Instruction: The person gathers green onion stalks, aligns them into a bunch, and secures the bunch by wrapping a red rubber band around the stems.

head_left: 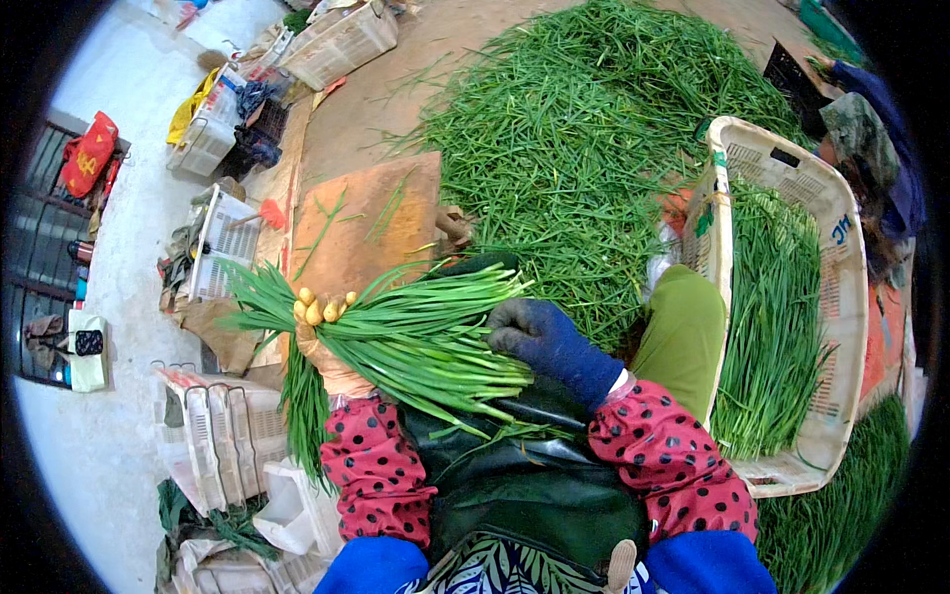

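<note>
Stalks (pixel 426 337) clasped in left hand (pixel 319 346), right hand (pixel 542 342) curled at their ends

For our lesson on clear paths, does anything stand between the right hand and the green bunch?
Nothing visible does: the right hand is right at the right-hand end of the bunch, which the left hand holds farther left.

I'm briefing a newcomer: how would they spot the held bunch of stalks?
Find the big green heap on the floor. Lower left, partly over the dark apron, is the bunch. Unlike the tangled heap or the crated stalks, it is gripped by the left hand.
</note>
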Available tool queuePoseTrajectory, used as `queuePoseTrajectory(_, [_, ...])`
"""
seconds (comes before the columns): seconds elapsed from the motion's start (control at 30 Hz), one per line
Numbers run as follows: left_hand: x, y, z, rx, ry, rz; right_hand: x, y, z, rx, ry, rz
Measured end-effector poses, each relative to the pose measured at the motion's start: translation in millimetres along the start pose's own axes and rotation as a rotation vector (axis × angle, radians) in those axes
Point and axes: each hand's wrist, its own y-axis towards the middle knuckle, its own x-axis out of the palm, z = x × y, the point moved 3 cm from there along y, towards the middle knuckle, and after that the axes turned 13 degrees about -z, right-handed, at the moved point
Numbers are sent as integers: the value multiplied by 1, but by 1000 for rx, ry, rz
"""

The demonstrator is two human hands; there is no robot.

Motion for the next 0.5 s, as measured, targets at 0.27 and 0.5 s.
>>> queuePoseTrajectory(0.27, [3,11,21,65,41,8,-44,-41,12,-270,962,30])
queuePoseTrajectory(0.5, [35,49,50,148,-80,-99,-48,-29,18,57,184,182])
